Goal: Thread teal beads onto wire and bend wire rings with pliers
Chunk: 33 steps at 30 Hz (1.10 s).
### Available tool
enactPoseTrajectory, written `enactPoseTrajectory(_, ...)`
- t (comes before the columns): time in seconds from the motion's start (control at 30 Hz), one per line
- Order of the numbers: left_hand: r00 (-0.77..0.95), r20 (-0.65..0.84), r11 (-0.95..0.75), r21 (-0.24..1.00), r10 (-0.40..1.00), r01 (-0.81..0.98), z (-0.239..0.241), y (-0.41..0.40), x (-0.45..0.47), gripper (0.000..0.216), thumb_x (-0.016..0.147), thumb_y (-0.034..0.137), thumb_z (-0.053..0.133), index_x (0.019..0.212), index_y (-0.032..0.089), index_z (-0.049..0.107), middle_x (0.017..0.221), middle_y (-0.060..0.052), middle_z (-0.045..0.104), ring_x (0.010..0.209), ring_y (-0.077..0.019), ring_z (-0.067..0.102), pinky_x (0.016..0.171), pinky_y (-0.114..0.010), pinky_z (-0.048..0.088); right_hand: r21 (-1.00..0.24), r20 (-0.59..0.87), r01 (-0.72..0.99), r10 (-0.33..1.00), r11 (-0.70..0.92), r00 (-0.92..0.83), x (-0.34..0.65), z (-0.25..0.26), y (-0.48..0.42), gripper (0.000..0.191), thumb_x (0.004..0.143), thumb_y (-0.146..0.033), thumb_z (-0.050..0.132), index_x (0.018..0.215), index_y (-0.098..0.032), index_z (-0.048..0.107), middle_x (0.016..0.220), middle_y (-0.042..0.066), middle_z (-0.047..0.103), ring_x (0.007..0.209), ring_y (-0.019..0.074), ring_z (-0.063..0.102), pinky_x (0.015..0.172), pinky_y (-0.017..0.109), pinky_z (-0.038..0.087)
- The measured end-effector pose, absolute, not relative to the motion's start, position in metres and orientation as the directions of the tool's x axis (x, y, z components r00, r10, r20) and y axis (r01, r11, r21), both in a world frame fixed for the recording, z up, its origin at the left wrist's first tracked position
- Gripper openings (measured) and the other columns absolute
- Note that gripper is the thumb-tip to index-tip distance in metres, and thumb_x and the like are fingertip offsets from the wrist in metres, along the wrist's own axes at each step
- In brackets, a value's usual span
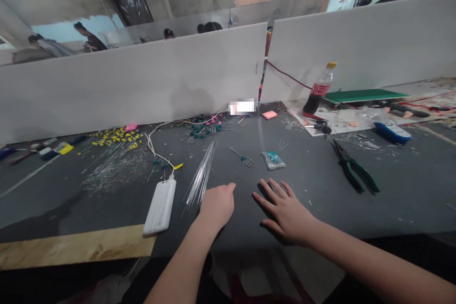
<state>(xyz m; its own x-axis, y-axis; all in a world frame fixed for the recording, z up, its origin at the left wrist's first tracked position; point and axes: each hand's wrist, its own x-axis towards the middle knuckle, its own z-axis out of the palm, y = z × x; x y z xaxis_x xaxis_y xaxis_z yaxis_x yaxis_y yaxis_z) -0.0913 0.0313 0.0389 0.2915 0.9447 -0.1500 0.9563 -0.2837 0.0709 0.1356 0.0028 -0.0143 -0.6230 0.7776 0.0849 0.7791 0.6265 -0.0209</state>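
Observation:
My left hand [218, 205] rests on the dark table with its fingers curled into a loose fist and the thumb toward the right; nothing shows sticking out of it. Just beyond and left of it lies a bundle of thin metal wires [202, 173]. My right hand [287, 210] lies palm down with its fingers spread, holding nothing. Between and beyond the hands is a small racket-shaped wire piece [246, 161] with a teal part. A small clear plastic bag [274, 160] with teal bits lies past my right fingertips. Long-nose pliers [351, 166] with dark green handles lie farther right.
A white power bank [160, 205] with a cable lies left. Behind are loose yellow pieces [116, 137], scattered wires [109, 168] and teal-headed wires [204, 129]. A cola bottle [319, 88] and a blue-and-white object [392, 133] stand right. A white partition [142, 80] borders the back.

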Motion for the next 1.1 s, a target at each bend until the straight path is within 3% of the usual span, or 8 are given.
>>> enactPoseTrajectory(0.23,0.294,-0.17,-0.286,0.071,0.94,0.956,0.038,0.031,-0.09,0.036,0.095,0.02,0.034,0.121,0.024,0.057,0.1,-0.009,0.072,0.089,-0.0243,0.069,0.074,-0.034,0.048,0.042,0.127,0.772,0.763,0.634,-0.634,0.16,-0.019,-0.029,0.067,0.088,-0.047,0.052,0.148,-0.025,0.031,0.151,0.018,0.032,0.133,0.0431,0.033,0.099,0.062,0.03)
enactPoseTrajectory(0.67,0.284,-0.171,-0.277,0.064,0.943,0.959,0.041,0.031,-0.09,0.037,0.096,0.022,0.033,0.124,0.024,0.056,0.104,-0.009,0.072,0.093,-0.025,0.068,0.077,-0.035,0.048,0.001,0.123,0.787,0.781,0.617,-0.612,0.125,-0.015,0.005,0.064,0.09,-0.055,0.046,0.145,-0.025,0.036,0.153,0.019,0.027,0.136,0.0441,0.027,0.103,0.063,0.023)
enactPoseTrajectory(1.1,0.279,-0.176,-0.271,0.07,0.944,0.96,0.041,0.029,-0.091,0.037,0.095,0.022,0.033,0.123,0.024,0.057,0.103,-0.009,0.072,0.091,-0.0239,0.069,0.076,-0.033,0.048,0.054,0.136,0.752,0.741,0.657,-0.658,0.144,-0.014,-0.022,0.064,0.088,-0.049,0.051,0.145,-0.023,0.037,0.152,0.019,0.031,0.135,0.0437,0.03,0.102,0.063,0.026)
